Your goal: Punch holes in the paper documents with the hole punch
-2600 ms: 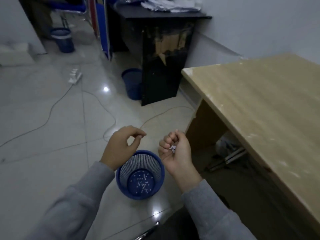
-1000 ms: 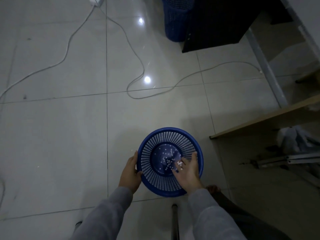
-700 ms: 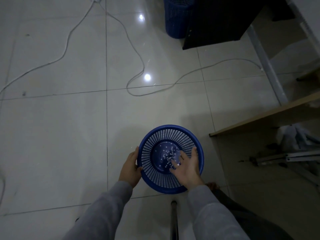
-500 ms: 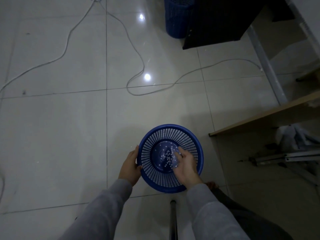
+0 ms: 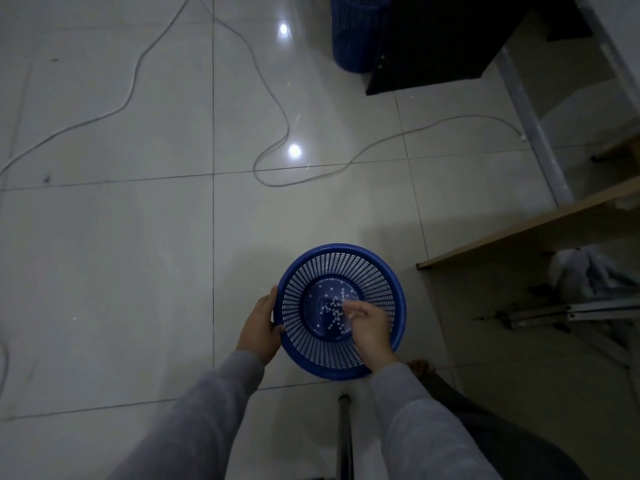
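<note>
blue basket (image 5: 398, 299) is gripped at its rim by left hand (image 5: 259, 323), right hand (image 5: 369, 325) loosely curled over paper dots (image 5: 332, 315) inside, contents untellable; punch and documents not seen; dots could be spilled onto floor (image 5: 138, 271) if basket is tipped.

The right hand (image 5: 369, 327) covered part of the basket (image 5: 311, 344) floor, its fingertips blurred, so any pinched paper dots (image 5: 333, 311) could not be told. A second bin (image 5: 349, 32) was cut off at the top edge.
</note>
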